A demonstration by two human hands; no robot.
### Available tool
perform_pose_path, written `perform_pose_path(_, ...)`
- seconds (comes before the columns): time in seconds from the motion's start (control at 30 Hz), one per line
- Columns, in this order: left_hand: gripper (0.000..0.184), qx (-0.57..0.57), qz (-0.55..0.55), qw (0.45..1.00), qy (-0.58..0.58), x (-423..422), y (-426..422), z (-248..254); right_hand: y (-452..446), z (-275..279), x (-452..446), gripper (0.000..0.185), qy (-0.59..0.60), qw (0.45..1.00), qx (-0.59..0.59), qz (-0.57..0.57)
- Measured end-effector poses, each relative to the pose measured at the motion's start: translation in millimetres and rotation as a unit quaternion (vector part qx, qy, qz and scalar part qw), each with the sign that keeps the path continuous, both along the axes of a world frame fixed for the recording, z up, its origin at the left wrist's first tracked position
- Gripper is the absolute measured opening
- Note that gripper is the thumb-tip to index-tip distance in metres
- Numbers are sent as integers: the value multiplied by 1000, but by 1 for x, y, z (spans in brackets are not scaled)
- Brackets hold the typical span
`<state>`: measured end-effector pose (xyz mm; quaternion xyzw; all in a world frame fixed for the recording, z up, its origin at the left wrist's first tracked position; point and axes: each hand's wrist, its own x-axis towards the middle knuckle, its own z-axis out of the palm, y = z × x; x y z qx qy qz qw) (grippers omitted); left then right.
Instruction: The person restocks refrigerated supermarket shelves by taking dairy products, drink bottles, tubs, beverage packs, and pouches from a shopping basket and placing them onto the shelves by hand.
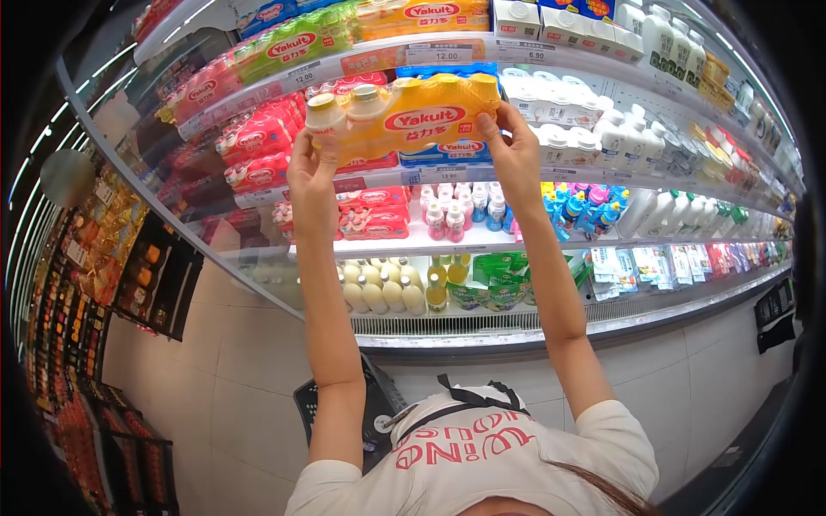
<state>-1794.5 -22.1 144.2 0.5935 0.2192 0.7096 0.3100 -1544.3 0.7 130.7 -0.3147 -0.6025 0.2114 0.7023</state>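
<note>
A yellow-orange Yakult multipack (413, 119) of small bottles is held up in front of the chilled shelves, between both hands. My left hand (313, 162) grips its left end, thumb on the front. At its right end, my right hand (514, 142) is closed with the thumb pressing the front and the fingers behind. The pack tilts slightly, its right side higher. Behind it are red Yakult packs (255, 138) on the left and a blue Yakult pack (456, 153) partly covered below. Orange (422, 19) and green Yakult packs (294, 45) stand on the upper shelf.
Price-tagged shelf edges (447, 53) run across the fridge. Lower shelves hold pink-capped bottles (445, 219), cream-coloured bottles (383, 292) and green pouches (490, 288). A black basket (331, 404) is by my body. At far left stands a rack of packaged goods (86, 224).
</note>
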Motion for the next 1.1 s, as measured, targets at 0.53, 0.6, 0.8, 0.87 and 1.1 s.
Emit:
perform_pose_path(0.53, 45, 168, 500, 788, 319, 4, 166, 122, 152, 125, 35, 25, -170, 911, 187, -325)
perform_pose_path(0.6, 41, 165, 501, 788, 317, 9, 165, 117, 151, 125, 32, 25, -179, 895, 213, -349)
perform_pose_path(0.8, 42, 214, 561, 723, 342, 7, 182, 107, 160, 114, 31, 34, -249, 838, 211, -437)
perform_pose_path(0.87, 42, 201, 551, 728, 356, 7, 185, 108, 157, 114, 30, 35, -245, 837, 217, -439)
perform_pose_path(1.1, 62, 199, 531, 707, 423, -5, 187, 121, 145, 119, 26, 51, -318, 803, 166, -477)
